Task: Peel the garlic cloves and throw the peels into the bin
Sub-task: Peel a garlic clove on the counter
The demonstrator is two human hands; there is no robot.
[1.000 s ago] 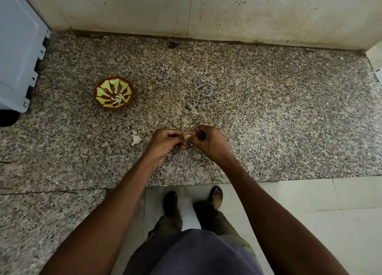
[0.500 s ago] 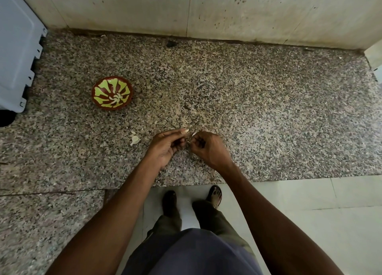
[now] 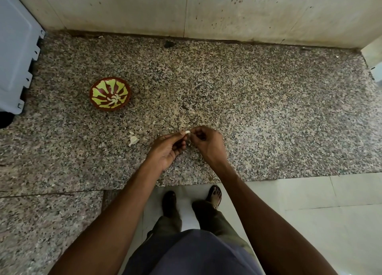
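Over the speckled granite counter (image 3: 268,117), my left hand (image 3: 168,148) and my right hand (image 3: 206,144) meet fingertip to fingertip. Between them they pinch a small white garlic clove (image 3: 187,132), most of it hidden by the fingers. A loose garlic clove (image 3: 133,140) and a small peel scrap (image 3: 131,132) lie on the counter just left of my left hand. Farther left stands a red and green patterned bowl (image 3: 110,93) with a few pale peeled cloves in its middle. No bin is in view.
A white appliance (image 3: 14,53) stands at the counter's left end. A tiled wall (image 3: 186,10) closes the back. The counter's front edge runs just below my hands, with my feet (image 3: 192,200) on the pale floor tiles beneath.
Both hands have stayed together at the same spot, fingers working the clove; the white tip of the clove shows more clearly between the fingertips now.
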